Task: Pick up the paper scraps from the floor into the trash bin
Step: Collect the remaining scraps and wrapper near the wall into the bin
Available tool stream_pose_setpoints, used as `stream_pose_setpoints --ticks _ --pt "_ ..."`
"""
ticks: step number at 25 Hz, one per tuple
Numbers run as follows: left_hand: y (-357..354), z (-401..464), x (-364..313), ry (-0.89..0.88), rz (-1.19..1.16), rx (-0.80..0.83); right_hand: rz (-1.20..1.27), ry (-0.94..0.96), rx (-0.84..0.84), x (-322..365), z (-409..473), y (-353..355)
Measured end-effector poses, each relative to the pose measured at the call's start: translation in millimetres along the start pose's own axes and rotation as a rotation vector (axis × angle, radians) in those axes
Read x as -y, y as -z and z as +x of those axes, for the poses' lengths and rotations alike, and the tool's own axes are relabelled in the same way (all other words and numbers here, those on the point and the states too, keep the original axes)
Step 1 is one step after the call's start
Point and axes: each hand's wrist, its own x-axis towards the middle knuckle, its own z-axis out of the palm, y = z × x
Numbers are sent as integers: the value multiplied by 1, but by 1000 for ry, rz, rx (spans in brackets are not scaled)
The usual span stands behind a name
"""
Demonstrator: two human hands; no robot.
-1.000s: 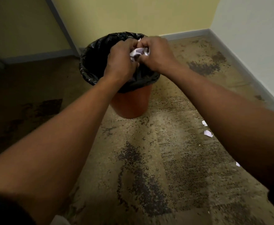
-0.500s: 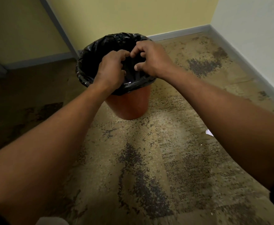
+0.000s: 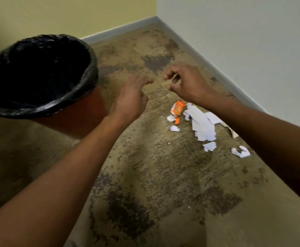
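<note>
Two bare forearms reach out over a speckled tan floor (image 3: 163,166) in a room corner, seen from a head cam looking fwd and down. The left hand (image 3: 129,100) hangs in mid-air just right of the trash bin (image 3: 74,122), fingers loosely curled and holding nothing. The right hand (image 3: 184,84) hovers beside it, a small gap between the two; its fingers are likewise curled loosely, and while nothing appears to be pinched in them, motion blur at the fingertips makes that hard to confirm.

The bin, an orange-red bucket w/ a black plastic liner (image 3: 85,82) folded over its rim, stands at left near the yellow wall (image 3: 65,15); its inside reads as solid black, contents not discernible. It sits well apart from the litter.

The paper scraps (image 3: 202,123) lie on the floor at right-center, below and just past the right wrist: a loose heap of white torn pieces, w/ an orange wrapper (image 3: 178,107) at the heap's far-left edge and a small white bit (image 3: 175,128) just beside it. Two more white pieces lie nearer the camera, one (image 3: 210,146) just below the heap, another, crumpled (image 3: 240,152), close against the right forearm, which covers part of the pile.

A grey baseboard (image 3: 119,30) runs along the yellow wall and on under the pale wall (image 3: 243,41) at right. Dark worn patches mark the floor.
</note>
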Motion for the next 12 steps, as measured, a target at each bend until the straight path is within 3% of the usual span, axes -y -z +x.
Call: stream_pose_setpoints --ticks 6,12 --pt "-95 -6 -34 7 2 423 -193 -342 132 -119 -87 46" --pt "-170 -13 -68 -100 139 658 -306 -662 189 -198 -157 68"
